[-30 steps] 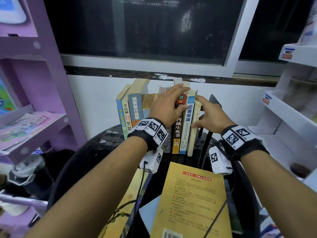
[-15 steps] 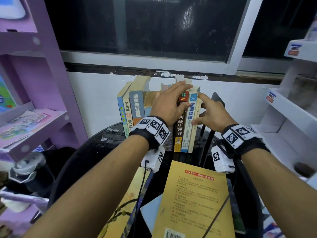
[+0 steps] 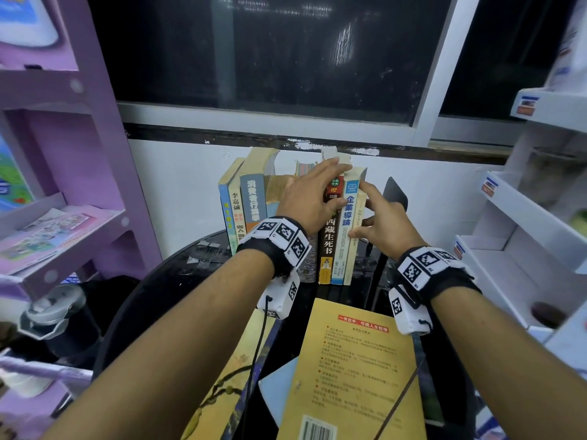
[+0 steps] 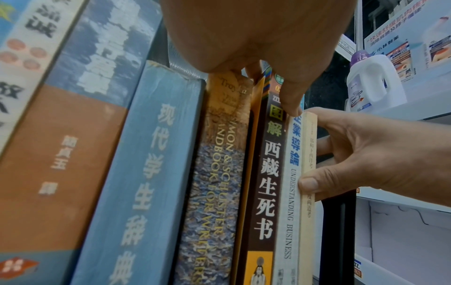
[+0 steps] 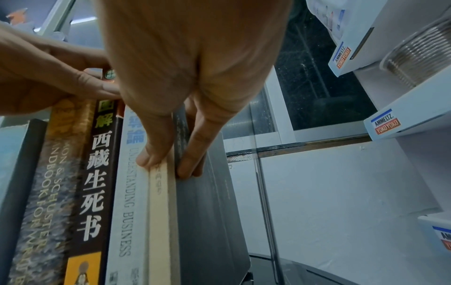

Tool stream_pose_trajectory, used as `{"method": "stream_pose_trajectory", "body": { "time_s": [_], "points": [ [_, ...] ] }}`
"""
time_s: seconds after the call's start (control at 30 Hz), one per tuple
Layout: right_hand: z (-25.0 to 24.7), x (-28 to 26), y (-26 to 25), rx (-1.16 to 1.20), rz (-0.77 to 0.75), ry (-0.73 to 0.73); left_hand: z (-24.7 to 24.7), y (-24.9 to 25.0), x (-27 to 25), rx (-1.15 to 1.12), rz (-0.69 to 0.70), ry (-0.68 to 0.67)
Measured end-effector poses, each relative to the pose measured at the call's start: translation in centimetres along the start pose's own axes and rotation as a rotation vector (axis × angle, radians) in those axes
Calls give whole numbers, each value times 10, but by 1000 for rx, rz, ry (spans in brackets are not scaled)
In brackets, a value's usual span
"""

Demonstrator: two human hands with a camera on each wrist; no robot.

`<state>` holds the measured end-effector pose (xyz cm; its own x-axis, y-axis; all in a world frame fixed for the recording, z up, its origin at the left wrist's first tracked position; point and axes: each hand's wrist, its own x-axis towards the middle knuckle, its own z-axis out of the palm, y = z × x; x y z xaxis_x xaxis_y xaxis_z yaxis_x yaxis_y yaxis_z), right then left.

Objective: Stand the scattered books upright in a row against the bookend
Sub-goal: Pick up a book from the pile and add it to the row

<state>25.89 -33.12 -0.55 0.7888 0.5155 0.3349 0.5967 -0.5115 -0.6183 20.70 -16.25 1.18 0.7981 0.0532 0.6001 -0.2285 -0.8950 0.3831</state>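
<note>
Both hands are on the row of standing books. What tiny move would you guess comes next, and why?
Probably the right hand presses the thin cream book flush against the row. It pinches that book at the row's end, beside the black bookend, while the left hand steadies the neighbouring spines. A yellow book lies flat nearby.

Left hand [image 3: 309, 198] hides the spines behind it; yellow book [image 3: 352, 376] cut off by the head view's lower edge; left-wrist view blurs the leftmost spines [image 4: 36, 96].
</note>
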Motion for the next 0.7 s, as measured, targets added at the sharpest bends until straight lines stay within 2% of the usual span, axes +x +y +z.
{"method": "stream_pose_trajectory", "body": {
  "time_s": [0.17,0.3,0.7],
  "points": [
    [1,-3,-1,4,16,14,-8,7,-1,22,-17,-78],
    [-1,-7,-1,14,65,-35,-17,11,-3,25,-14,-134],
    [-27,-49,-21,-133,155,-40,-35,20,-50,-11,26,-109]
  ]
}}
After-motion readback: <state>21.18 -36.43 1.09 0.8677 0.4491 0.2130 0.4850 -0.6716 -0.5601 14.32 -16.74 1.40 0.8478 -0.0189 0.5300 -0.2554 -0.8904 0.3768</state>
